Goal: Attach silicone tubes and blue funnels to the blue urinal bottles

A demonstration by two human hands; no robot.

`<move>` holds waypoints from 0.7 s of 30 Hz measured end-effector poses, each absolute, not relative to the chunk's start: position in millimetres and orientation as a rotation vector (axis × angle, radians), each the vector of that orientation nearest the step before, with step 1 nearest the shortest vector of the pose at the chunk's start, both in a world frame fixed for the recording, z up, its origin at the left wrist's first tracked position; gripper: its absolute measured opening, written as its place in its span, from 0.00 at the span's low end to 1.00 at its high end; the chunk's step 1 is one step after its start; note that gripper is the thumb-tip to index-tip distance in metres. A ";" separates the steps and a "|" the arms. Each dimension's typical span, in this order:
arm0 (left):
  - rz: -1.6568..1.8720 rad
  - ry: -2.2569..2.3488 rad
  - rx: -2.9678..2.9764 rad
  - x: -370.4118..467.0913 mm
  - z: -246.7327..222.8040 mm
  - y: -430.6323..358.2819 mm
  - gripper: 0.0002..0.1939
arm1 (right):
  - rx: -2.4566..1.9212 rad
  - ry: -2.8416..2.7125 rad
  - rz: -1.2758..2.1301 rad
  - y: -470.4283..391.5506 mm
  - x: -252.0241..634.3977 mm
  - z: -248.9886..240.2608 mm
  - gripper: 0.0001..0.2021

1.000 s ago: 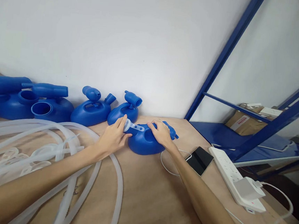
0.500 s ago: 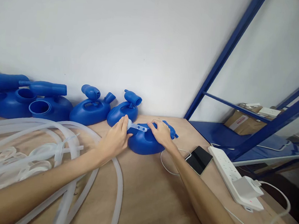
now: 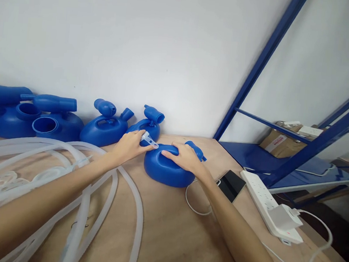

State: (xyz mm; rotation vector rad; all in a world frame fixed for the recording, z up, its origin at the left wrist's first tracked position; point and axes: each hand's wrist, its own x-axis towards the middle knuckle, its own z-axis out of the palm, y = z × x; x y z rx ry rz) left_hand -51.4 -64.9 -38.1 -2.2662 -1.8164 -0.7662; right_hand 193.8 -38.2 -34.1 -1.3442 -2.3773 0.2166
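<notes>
A blue plastic urinal bottle [image 3: 167,172] lies on the brown tabletop in front of me. My right hand [image 3: 186,156] is closed over the grip on top of it, thumb to the left. Pinched in the fingers of my left hand [image 3: 129,145] is a translucent cap with a flat holed strap [image 3: 149,140]. The strap's end reaches the bottle's upper left edge; whether it is fastened there I cannot tell. The bottle's neck is hidden, probably behind my left hand. Just behind my right hand shows a blue spouted attachment [image 3: 195,150].
Several more blue bottles [image 3: 104,129] with attachments stand along the wall. Translucent tubing [image 3: 138,217] and rings are heaped at left. At right are a black-screened phone [image 3: 231,185], cable, white power strip [image 3: 266,204] and a blue metal rack [image 3: 259,69] with a carton [image 3: 280,142].
The bottle has shifted slightly left and towards me under my right hand. My left hand has moved left and a little away, carrying the cap, and its strap now slants downward.
</notes>
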 end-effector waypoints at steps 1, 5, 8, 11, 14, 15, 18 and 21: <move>-0.767 -1.822 -2.282 -50.9 -36.3 -64.2 0.35 | -1.321 -2.393 0.222 -38.0 194.1 -33.5 0.25; -0.746 -1.832 -2.293 -50.5 -31.1 -63.0 0.31 | -1.310 -2.395 0.220 -34.7 193.8 -34.4 0.24; -0.700 -1.836 -2.296 -50.4 -30.3 -62.8 0.30 | -1.324 -2.388 0.213 -31.4 192.7 -37.4 0.25; -0.646 -1.873 -2.270 -48.3 -31.1 -64.7 0.31 | -1.337 -2.383 0.207 -29.7 191.5 -39.4 0.26; -0.602 -1.918 -2.217 -44.7 -32.8 -68.0 0.31 | -1.360 -2.386 0.182 -29.8 190.5 -39.4 0.27; -0.591 -1.923 -2.209 -43.5 -33.3 -69.0 0.31 | -1.363 -2.391 0.178 -30.0 190.2 -39.1 0.27; -0.545 -1.925 -2.196 -40.8 -33.2 -70.8 0.31 | -1.370 -2.396 0.171 -30.5 189.5 -38.4 0.27; -0.469 -1.919 -2.197 -40.9 -28.6 -70.7 0.32 | -1.380 -2.389 0.167 -31.4 189.3 -38.0 0.26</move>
